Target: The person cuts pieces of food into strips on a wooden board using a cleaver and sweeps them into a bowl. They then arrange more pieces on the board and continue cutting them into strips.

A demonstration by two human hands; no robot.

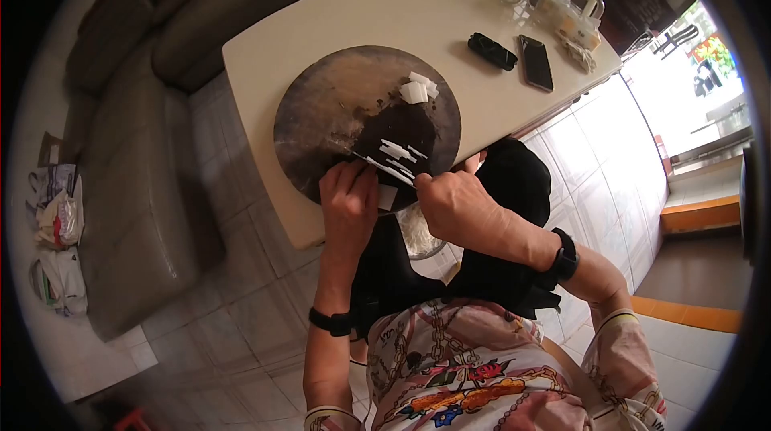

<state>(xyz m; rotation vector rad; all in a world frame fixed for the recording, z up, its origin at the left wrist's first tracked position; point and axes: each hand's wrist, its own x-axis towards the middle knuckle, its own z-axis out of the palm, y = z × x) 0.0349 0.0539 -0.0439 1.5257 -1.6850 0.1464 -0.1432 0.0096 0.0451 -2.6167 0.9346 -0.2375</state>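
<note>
My right hand [450,202] is closed in a fist at the near right edge of a round dark board [321,102], gripping what looks like a knife [389,171]; its handle is hidden. The thin dark line of the knife runs left toward my left hand [351,194]. The left hand's fingers are bent and pressed together at the board's near edge; what is under them is hidden. A pale flat slab [387,197] lies between the hands. Thin white strips [397,151] lie on the board just beyond the knife. Farther back sits a small pile of white pieces [418,89].
The board rests on a cream table [265,37]. A glasses case [492,52], a phone [536,63] and a clear pitcher [574,5] stand toward its far right. Below the board's edge is a bowl of white shreds [421,236]. A leather sofa [136,198] is at left.
</note>
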